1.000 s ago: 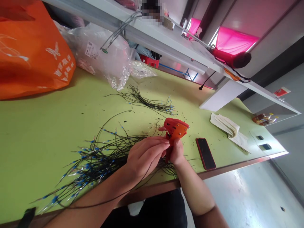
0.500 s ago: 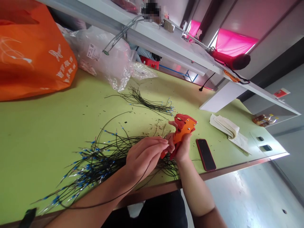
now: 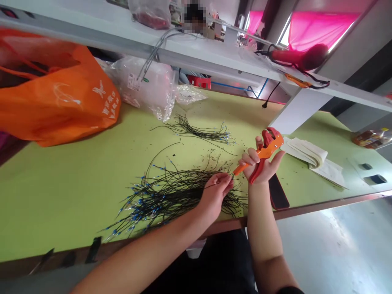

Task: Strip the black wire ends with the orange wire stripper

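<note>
Fingertips first: the left hand [image 3: 214,192] has thumb and fingers pinched narrow on a thin black wire [image 3: 211,185], right over the pile. And the right hand [image 3: 261,173], that one's wrapped round the orange-and-red pliers [image 3: 267,152], head up and away, handles spread, thumb lifted out to the side.

Under the hands, here's the big wire pile [image 3: 177,190], blue tips showing mostly at its left end; few, if any, on the right. Farther off, a smaller wire bundle [image 3: 202,131] lies apart, blue tips on its right end. So plenty of ends carry blue, black scraps [image 3: 211,151] dot the space between, and it looks like work in full swing. How many wires are finished, I can't tell.

Out across the green table [image 3: 61,196]: phone [image 3: 278,194] partly behind the right forearm, folded papers [image 3: 308,153] to the right, clear plastic bag [image 3: 153,87] at the far left, orange bag [image 3: 76,106] nearer on that side. Above runs a white shelf [image 3: 214,53], a dangling plug [image 3: 265,105] below it. Beyond, a red stool [image 3: 199,81] and, up on the far right, a bright pink curtain [image 3: 318,30].
</note>
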Tool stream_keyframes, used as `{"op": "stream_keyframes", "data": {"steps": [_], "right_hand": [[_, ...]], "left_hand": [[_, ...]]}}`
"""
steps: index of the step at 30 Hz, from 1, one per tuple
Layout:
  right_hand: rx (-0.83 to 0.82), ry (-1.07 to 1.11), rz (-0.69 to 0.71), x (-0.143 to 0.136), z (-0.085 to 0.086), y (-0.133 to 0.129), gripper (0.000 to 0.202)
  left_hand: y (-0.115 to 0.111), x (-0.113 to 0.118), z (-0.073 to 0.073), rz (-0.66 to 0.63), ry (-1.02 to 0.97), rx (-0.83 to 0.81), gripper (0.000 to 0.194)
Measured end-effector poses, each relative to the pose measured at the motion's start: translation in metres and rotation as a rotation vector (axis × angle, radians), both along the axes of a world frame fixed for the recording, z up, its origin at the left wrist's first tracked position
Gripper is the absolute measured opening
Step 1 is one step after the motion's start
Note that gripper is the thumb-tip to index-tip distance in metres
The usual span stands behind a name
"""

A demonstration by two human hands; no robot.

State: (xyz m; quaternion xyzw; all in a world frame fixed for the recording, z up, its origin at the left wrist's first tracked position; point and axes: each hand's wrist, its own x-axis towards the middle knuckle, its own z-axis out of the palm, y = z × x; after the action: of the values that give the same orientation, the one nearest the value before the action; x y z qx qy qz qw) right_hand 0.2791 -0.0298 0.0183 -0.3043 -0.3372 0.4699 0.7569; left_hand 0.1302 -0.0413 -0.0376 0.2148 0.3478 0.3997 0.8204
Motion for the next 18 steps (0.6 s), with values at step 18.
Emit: {"op": "stream_keyframes", "data": {"steps": [18], "right_hand": [[0.115, 0.120, 0.070, 0.007, 0.006, -0.001, 0.060]], "left_hand": [[-0.030, -0.103, 0.005, -0.548, 0.827, 1.150, 0.022]]}}
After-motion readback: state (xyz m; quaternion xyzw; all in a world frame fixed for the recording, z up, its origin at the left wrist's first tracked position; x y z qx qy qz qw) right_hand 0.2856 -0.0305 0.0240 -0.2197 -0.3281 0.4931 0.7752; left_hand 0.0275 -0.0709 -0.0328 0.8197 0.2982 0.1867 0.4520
